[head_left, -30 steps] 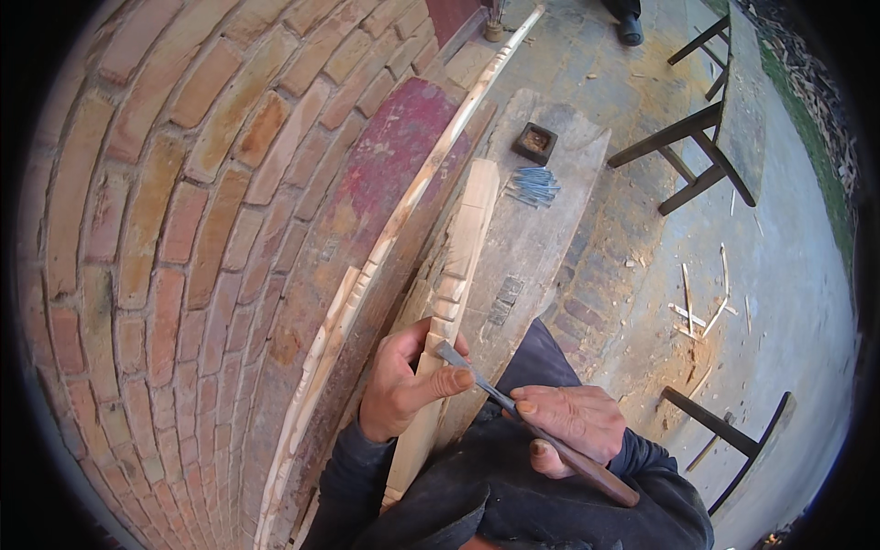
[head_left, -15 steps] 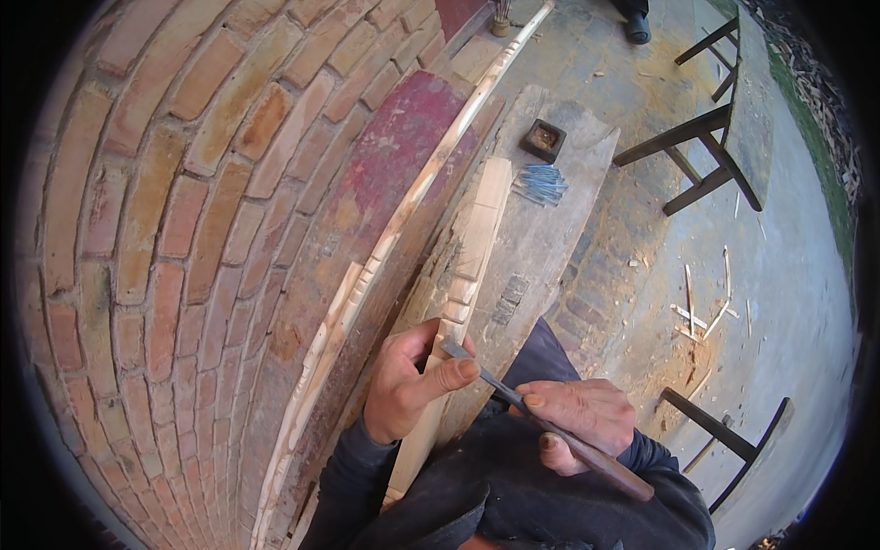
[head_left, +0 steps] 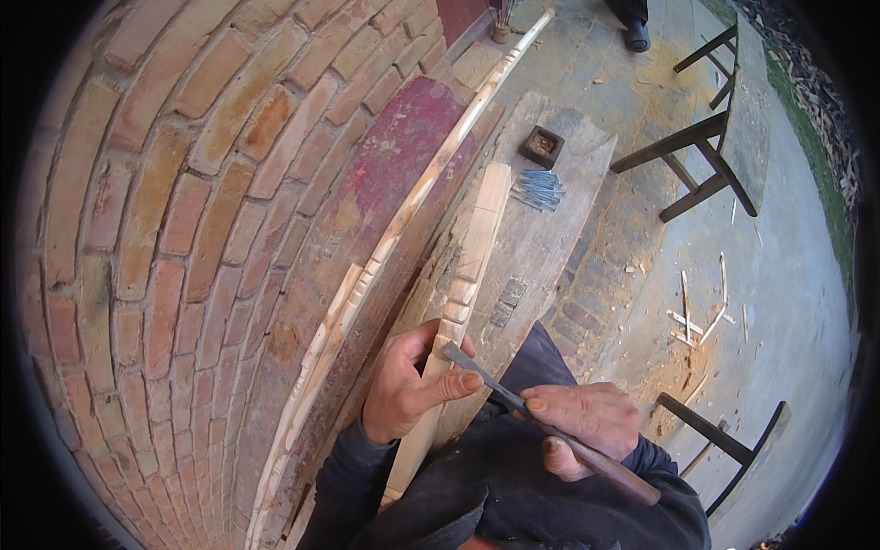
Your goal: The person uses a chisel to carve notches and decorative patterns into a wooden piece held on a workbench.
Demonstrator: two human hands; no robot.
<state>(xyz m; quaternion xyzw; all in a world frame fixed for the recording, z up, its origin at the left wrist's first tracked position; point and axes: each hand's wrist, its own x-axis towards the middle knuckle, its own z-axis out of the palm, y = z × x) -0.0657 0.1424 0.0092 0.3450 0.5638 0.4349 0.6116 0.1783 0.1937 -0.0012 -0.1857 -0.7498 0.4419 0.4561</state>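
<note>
My left hand [head_left: 410,383] grips a long pale wooden piece [head_left: 481,234], its fingers wrapped round the far side and its thumb across the top. Several notches are cut along this piece beyond my fingers. In my right hand [head_left: 587,423] is a chisel [head_left: 500,390] with a dark wooden handle, held slantwise from lower right to upper left. The flat steel tip rests on the wooden piece by a notch, close to my left thumb. Beneath lies a worn wooden bench [head_left: 541,247].
A pile of nails [head_left: 541,190] and a small dark square box [head_left: 542,146] sit on the bench. To the left, a long notched pole [head_left: 412,197] runs beside a brick wall [head_left: 183,211]. Dark-legged benches [head_left: 701,165] and wood scraps [head_left: 701,316] are at right. Someone's shoe [head_left: 637,37] shows at the top.
My right hand and the chisel have shifted very slightly to the right, with the tip still on the wood. The left hand keeps its grip. The whole view has moved a little.
</note>
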